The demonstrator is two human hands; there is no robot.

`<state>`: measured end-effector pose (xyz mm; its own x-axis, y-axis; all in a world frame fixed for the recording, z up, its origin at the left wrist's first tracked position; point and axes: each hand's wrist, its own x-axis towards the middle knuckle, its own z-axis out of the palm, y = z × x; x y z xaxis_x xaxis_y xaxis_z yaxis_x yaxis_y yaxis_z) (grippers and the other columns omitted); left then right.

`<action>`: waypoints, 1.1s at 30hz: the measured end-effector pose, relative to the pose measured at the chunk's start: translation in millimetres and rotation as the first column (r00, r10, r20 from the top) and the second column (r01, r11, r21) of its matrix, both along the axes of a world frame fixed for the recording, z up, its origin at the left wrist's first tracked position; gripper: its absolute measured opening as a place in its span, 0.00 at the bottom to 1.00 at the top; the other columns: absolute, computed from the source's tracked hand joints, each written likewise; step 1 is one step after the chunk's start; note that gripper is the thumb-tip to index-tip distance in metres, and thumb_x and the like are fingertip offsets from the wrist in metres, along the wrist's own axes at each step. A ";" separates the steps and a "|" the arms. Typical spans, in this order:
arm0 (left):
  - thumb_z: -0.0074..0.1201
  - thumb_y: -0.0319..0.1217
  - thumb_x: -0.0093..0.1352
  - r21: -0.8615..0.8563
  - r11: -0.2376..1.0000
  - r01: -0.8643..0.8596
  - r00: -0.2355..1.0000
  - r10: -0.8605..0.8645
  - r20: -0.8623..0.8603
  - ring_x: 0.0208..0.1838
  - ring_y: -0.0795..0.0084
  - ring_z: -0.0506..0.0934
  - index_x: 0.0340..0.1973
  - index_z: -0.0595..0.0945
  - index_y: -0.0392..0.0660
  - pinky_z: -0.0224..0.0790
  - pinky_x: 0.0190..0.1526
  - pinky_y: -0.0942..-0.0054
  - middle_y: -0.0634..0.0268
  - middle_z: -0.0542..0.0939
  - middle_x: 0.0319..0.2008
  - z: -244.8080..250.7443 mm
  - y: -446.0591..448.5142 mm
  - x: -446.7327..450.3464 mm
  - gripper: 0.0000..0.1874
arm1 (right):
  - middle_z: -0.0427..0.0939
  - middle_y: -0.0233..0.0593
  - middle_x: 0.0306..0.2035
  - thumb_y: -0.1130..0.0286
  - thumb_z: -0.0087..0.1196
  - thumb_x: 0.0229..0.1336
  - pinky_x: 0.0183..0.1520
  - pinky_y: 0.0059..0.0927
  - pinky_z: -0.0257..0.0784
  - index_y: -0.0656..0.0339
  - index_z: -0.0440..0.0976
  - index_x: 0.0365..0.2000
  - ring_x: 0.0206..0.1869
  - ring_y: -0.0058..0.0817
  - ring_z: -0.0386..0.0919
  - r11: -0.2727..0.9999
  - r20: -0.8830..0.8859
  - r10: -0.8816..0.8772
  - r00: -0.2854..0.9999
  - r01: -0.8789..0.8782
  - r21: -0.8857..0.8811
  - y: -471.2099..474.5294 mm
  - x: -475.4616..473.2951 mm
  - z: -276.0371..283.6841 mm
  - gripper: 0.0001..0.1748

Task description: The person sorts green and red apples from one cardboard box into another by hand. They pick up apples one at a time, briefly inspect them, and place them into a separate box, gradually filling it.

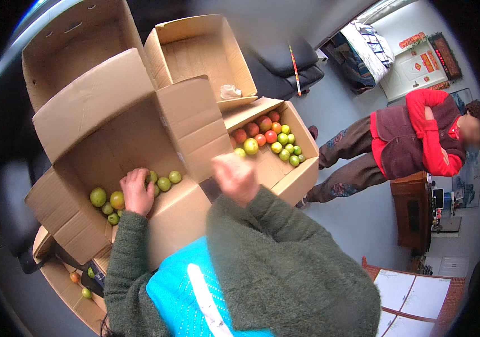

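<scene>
My left hand reaches down into the large open cardboard box in front of me. Its fingers curl among several green tomatoes, and the fingertips are partly hidden. A yellow-green tomato lies right beside it, with a larger green one farther left. My right hand, blurred and closed-looking, hovers by the near left side of another cardboard box. That box holds red tomatoes and smaller green ones in its far part. Whether either hand grips a tomato cannot be made out.
Two more open cardboard boxes stand beyond, one tall and one with crumpled material inside. A lower box at left contains a few tomatoes. A person stands at right with folded arms. A black seat stands behind.
</scene>
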<state>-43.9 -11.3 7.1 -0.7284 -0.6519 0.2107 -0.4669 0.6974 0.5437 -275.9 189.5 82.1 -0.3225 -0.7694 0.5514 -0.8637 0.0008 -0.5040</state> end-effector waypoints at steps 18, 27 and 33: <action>0.66 0.39 0.60 -0.098 0.989 -0.108 0.976 0.124 0.181 0.54 0.50 0.74 0.47 0.79 0.46 0.64 0.54 0.47 0.54 0.79 0.45 7.8 11.6 -2.3 0.22 | 0.82 0.61 0.45 0.63 0.65 0.50 0.59 0.55 0.76 0.63 0.80 0.44 0.52 0.60 0.80 0.228 -0.452 -0.481 0.751 0.605 0.763 181.6 -269.6 -140.1 0.21; 0.63 0.38 0.58 -0.116 0.990 -0.080 0.993 0.089 0.080 0.52 0.50 0.75 0.45 0.81 0.45 0.64 0.55 0.47 0.54 0.80 0.41 -8.9 8.6 -2.7 0.21 | 0.82 0.54 0.54 0.60 0.71 0.44 0.68 0.43 0.70 0.61 0.81 0.50 0.62 0.49 0.76 -0.053 -0.463 -0.441 0.769 0.493 0.869 155.1 -254.6 -102.8 0.31; 0.61 0.37 0.59 -0.140 0.987 -0.073 0.991 0.088 0.103 0.52 0.49 0.74 0.47 0.83 0.48 0.64 0.55 0.47 0.55 0.80 0.44 -10.3 10.4 -6.0 0.20 | 0.81 0.55 0.56 0.53 0.75 0.39 0.68 0.44 0.70 0.64 0.77 0.55 0.62 0.48 0.78 -0.070 -0.406 -0.352 0.843 0.409 0.910 150.4 -250.5 -95.0 0.42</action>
<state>-49.9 -1.0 -3.2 -0.6983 -0.6798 0.2241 -0.5752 0.7192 0.3897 -526.3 339.9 -12.9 -0.7788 -0.3475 -0.5222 -0.5523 0.7746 0.3082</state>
